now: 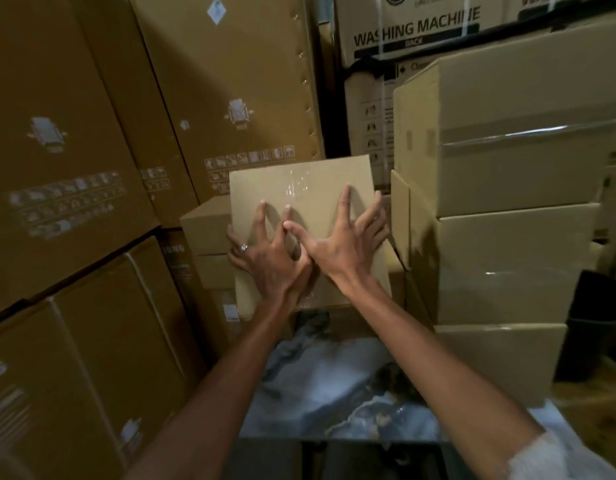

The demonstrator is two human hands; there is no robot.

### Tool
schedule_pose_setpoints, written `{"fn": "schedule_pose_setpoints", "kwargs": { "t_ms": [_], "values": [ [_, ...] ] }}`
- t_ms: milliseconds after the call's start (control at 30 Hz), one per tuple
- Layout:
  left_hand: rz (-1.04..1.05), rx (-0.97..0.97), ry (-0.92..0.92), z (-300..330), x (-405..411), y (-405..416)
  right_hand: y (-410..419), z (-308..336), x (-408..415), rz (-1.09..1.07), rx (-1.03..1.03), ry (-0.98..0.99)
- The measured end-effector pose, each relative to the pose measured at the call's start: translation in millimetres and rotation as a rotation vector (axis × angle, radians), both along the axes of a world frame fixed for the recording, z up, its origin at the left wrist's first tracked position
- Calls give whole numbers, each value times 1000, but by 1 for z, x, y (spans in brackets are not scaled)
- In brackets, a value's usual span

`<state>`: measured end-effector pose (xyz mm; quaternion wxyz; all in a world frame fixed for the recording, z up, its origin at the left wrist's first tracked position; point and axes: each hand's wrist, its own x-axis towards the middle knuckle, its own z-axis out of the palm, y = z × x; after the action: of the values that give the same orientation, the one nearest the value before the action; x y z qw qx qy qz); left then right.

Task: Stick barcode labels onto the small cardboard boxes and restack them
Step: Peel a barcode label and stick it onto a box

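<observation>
Both hands lie on one small plain brown cardboard box (301, 188), tilted with its broad face toward the camera, above the marbled grey tabletop (320, 382). Left hand (268, 258), wearing a ring, and right hand (337, 244) overlap at the thumbs, fingers straight and spread, pressing flat and gripping nothing. Clear tape glints on the face; no barcode label is discernible. Judged step: handling the box for restacking. Next, it needs seating squarely on the pale carton stack (209, 220) just behind.
</observation>
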<state>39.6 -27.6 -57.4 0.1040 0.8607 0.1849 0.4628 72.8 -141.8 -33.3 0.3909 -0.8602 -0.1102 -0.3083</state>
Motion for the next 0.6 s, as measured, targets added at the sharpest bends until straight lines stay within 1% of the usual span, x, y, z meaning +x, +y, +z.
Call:
{"fn": "schedule_pose_setpoints", "kwargs": {
  "t_ms": [133,233,400,600],
  "values": [
    [36,-221,62,-51,-21,-15,-8,-40,-12,124,-82,159],
    [34,-313,156,-87,-38,-19,-11,-74,-19,179,-131,236],
    [95,-338,276,-128,-54,-24,-14,-121,-21,214,-160,330],
    [140,-301,405,-160,-65,-20,-12,-163,-26,228,-200,406]
  ]
}}
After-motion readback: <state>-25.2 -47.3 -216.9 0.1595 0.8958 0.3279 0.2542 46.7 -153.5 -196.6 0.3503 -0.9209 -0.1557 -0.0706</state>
